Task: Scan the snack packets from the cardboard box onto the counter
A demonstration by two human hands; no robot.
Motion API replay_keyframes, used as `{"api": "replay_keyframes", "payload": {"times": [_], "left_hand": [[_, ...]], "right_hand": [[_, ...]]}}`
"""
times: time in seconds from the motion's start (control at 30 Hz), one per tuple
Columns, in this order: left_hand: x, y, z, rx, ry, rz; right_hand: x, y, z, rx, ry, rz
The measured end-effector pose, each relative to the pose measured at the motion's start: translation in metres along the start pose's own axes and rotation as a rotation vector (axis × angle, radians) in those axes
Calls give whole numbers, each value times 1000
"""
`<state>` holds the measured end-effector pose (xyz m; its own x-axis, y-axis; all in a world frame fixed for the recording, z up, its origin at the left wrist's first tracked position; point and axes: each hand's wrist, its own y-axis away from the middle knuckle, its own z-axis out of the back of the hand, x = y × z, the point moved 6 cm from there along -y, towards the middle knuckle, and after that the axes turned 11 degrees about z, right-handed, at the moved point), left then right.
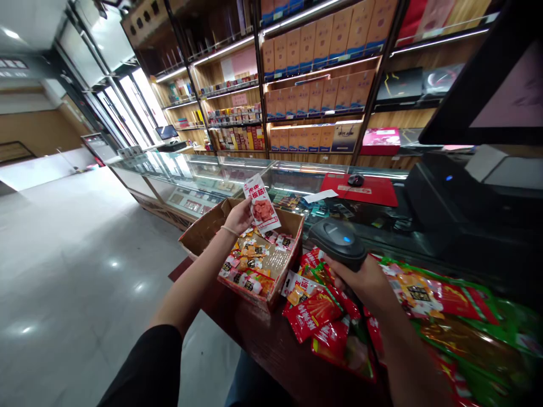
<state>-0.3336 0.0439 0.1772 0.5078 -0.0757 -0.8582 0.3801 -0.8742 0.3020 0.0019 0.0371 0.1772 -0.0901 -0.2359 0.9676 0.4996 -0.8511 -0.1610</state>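
Note:
My left hand [240, 216] pinches a white snack packet [262, 208] with red lettering and a picture of reddish food, holding it upright above an open cardboard box [271, 301]. Inside the box lie several small snack packets [253, 249] in orange, red and white. My right hand [360, 278] is wrapped round the handle of a black barcode scanner [338, 240] with a blue light on top. Under and beside the scanner is a heap of red snack packets [314, 314]. Part of the right hand's grip is hidden behind the scanner.
More green and red packets [449, 299] cover the right side. A glass counter [199, 175] runs behind, bearing a red mat [369, 191], a mouse [355, 180] and a paper slip [320, 196]. A dark monitor [458, 113] overhangs at right. Shelves of boxes [316, 93] line the wall.

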Motion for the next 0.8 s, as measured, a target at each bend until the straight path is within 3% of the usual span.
{"api": "replay_keyframes", "payload": {"times": [0.13,0.33,0.47,0.63,0.8], "left_hand": [[-2,5,-30,129,125,67],[-1,9,-59,312,187,-135],[11,11,-78,317,230,-142],[17,22,-100,329,367,-126],[19,33,-109,333,342,-133]], "right_hand": [[8,6,2,-11,7,11],[22,21,12,-93,49,23],[28,33,16,-72,106,134],[33,53,7,86,157,268],[37,66,1,126,197,245]]}}
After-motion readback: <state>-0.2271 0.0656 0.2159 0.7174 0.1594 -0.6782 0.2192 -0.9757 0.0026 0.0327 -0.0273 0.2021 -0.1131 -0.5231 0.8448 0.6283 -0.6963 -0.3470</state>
